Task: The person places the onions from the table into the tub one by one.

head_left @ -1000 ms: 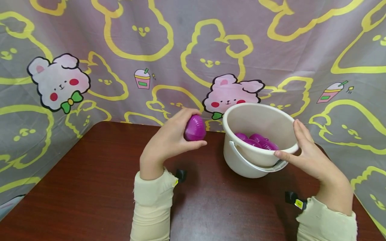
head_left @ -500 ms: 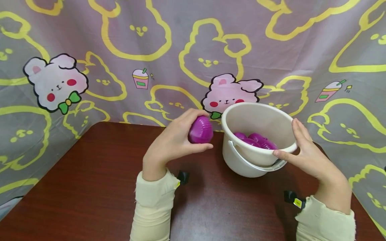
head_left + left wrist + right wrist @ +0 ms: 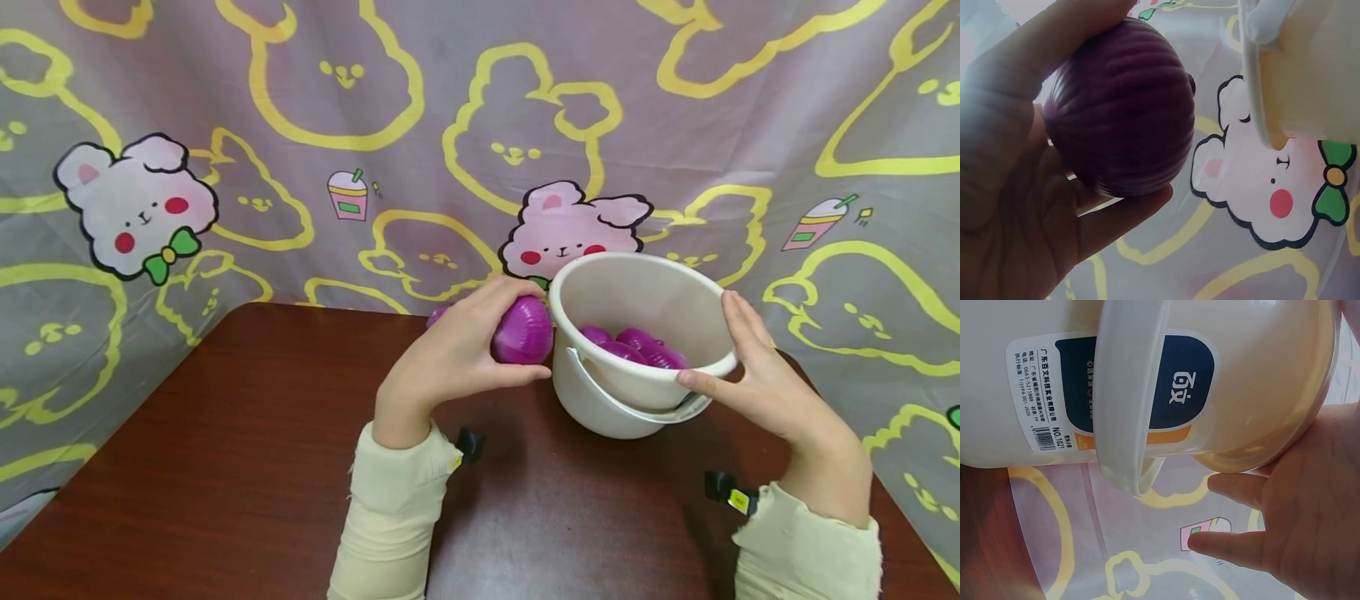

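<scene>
My left hand grips a purple onion between curled fingers and thumb, just left of the bucket's rim. Ribbed skin shows on this onion in the left wrist view. My right hand holds the off-white bucket by its right rim, thumb on the near side and fingers on the far right. Two straight fingers of it show below the rim in the right wrist view. Several purple onions lie inside the bucket. Behind my left hand a bit of purple peeks out, mostly hidden.
The bucket stands on a dark red-brown table, its handle hanging down in front. A grey cloth with yellow outlines and rabbit faces hangs behind the table. A label is on the bucket's side.
My left hand has moved right with the onion, close to the bucket's rim. A bit of purple now shows behind that hand. The right hand still holds the rim.
</scene>
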Demonstrator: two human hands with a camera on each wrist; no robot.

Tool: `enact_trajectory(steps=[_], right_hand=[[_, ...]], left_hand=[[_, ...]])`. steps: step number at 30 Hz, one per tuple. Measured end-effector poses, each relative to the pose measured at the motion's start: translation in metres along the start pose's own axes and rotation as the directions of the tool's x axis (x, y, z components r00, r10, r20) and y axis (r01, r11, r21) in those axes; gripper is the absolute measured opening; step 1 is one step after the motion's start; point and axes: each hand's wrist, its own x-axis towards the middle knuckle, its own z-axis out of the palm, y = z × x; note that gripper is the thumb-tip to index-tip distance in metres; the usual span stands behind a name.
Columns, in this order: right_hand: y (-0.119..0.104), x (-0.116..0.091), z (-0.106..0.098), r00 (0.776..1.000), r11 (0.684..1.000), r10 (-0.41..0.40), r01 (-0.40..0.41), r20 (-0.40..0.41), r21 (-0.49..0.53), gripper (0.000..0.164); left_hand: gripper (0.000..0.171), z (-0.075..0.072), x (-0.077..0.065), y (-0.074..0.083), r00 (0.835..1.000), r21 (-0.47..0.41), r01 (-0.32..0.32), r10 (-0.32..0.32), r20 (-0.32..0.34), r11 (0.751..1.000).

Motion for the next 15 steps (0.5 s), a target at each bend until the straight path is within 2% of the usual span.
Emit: enact_trajectory(steps=[7, 15], right_hand=[[0.001, 0.001, 0.000, 1.000, 1.000, -0.010, 0.010, 0.000, -0.017, 0.112], [0.001, 0.002, -0.001, 1.000, 1.000, -0.015, 0.015, -0.002, -0.022, 0.111]], left_hand=[[0.074, 0.009, 0.005, 0.001, 1.000, -0.008, -0.011, 0.011, 0.015, 1.000], [0.077, 0.026, 0.015, -0.004, 0.998, -0.032, -0.063, 0.063, -0.016, 0.997]])
